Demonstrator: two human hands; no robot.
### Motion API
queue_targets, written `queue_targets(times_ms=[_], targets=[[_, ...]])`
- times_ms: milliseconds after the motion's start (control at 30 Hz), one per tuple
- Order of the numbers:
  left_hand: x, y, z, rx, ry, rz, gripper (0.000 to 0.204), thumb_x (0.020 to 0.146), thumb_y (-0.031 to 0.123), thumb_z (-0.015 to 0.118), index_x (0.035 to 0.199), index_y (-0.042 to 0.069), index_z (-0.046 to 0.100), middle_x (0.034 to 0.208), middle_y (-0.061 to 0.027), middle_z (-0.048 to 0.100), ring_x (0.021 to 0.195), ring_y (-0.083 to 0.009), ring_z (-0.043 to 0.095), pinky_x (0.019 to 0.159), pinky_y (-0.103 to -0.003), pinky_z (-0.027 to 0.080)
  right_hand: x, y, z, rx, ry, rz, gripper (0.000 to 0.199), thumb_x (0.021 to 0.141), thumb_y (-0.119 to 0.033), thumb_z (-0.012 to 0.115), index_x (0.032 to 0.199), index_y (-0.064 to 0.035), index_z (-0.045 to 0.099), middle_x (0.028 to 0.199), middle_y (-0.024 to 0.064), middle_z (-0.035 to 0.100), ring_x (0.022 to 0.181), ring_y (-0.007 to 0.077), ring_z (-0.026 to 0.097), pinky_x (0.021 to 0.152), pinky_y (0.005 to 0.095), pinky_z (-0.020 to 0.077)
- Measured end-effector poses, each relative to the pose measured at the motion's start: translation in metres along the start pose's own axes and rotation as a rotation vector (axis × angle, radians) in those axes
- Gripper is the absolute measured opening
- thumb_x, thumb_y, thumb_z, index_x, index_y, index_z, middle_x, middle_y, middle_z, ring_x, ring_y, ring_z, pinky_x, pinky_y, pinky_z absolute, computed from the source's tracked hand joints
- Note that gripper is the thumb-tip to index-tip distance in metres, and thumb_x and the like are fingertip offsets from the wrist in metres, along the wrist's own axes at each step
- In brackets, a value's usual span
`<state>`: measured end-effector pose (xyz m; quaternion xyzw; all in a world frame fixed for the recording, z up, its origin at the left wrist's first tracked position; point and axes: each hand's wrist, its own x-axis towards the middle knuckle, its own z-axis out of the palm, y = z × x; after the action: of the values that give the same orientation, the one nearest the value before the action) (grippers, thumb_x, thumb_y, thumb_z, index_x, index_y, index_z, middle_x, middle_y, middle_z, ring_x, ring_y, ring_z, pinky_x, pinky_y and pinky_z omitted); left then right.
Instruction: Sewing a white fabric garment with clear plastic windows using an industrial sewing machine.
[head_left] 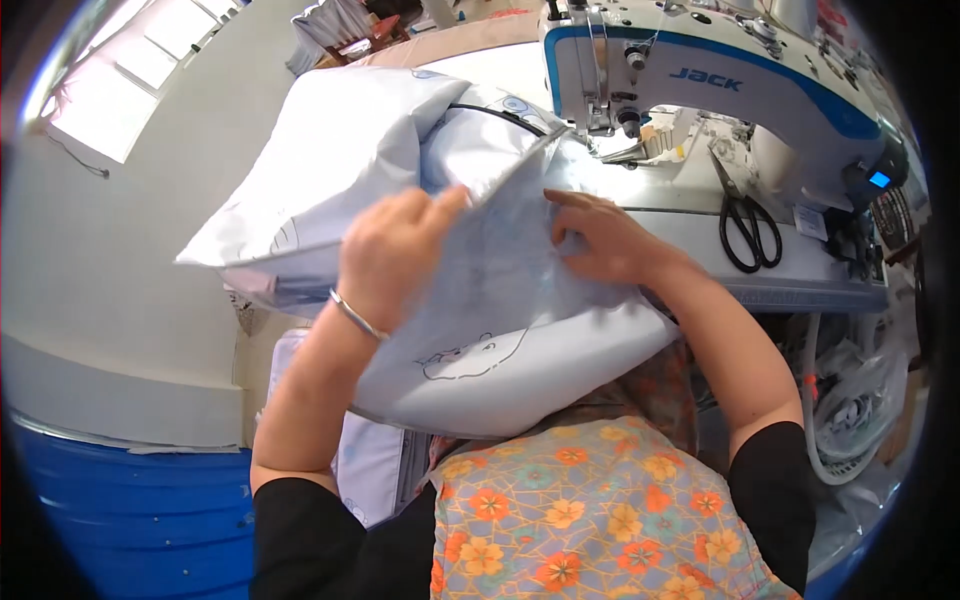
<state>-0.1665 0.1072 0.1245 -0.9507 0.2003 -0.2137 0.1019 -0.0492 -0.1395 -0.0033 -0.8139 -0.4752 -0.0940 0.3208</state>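
Observation:
A pale blue cushion cover with printed line drawings [500,350] lies stuffed across my lap and the table edge. My left hand [395,250], with a thin bangle at the wrist, pinches a flap of its fabric near the top. My right hand [600,235] presses and grips the same fabric just to the right, close to the sewing machine's needle area [615,120]. More of the pale fabric [330,150] is bunched up to the left and behind the hands.
A white and blue sewing machine [720,80] stands on the white table [800,275] at the upper right. Black scissors [745,225] lie on the table beside it. A blue barrel [130,520] stands lower left. White bundles [850,410] hang lower right.

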Motion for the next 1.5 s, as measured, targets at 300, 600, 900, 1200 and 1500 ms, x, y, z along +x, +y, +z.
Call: queue_targets(times_ms=[300,600,900,1200,1500], targets=[[-0.042,-0.035,0.089,-0.043,-0.037,0.106,0.033,0.073,0.007,0.060,0.104,0.014,0.067,0.093,-0.0045,0.060,0.078,-0.0217,0.061,0.066,-0.034,0.051,0.033,-0.011,-0.007,-0.049,-0.171,0.105,0.015,0.075,-0.016,0.072,0.086,-0.0060,0.067,0.095,0.0121,0.065,0.100,0.0317,0.060,0.089,0.0405,0.0480],[-0.056,-0.048,0.099,-0.071,0.147,0.096,0.029,0.071,0.006,0.065,0.098,0.013,0.070,0.092,-0.0013,0.063,0.073,-0.0169,0.060,0.061,-0.031,0.052,-0.043,-0.006,-0.035,0.300,-0.023,0.221,0.012,0.069,-0.001,0.067,0.081,-0.0025,0.063,0.092,0.0100,0.066,0.100,0.0290,0.058,0.088,0.0358,0.0468],[-0.064,-0.035,0.063,-0.034,0.173,0.026,0.024,0.067,0.007,0.070,0.091,0.009,0.068,0.085,-0.0011,0.061,0.071,-0.0160,0.060,0.058,-0.030,0.051,0.015,-0.001,-0.052,0.798,-0.014,0.534,0.029,0.097,-0.014,0.053,0.117,0.0053,0.064,0.109,0.0119,0.069,0.099,0.0195,0.065,0.091,0.0292,0.0491],[0.009,-0.014,0.026,-0.363,-0.118,0.120,0.042,0.080,0.027,0.070,0.113,0.002,0.063,0.125,-0.0176,0.057,0.119,-0.0343,0.054,0.102,-0.046,0.042,0.060,0.002,0.016,1.437,0.080,0.979,0.023,0.092,-0.017,0.068,0.108,-0.0034,0.061,0.100,0.0072,0.068,0.085,0.0142,0.067,0.076,0.0258,0.0538],[0.010,-0.022,0.112,-0.185,-0.164,0.099,0.064,0.090,0.040,0.059,0.137,-0.003,0.049,0.148,-0.0181,0.045,0.139,-0.0297,0.039,0.112,-0.058,0.028,0.059,-0.015,0.013,1.188,-0.029,0.910,0.023,0.090,-0.012,0.068,0.109,-0.0008,0.060,0.097,0.0049,0.065,0.080,0.0134,0.067,0.074,0.0263,0.0545]])
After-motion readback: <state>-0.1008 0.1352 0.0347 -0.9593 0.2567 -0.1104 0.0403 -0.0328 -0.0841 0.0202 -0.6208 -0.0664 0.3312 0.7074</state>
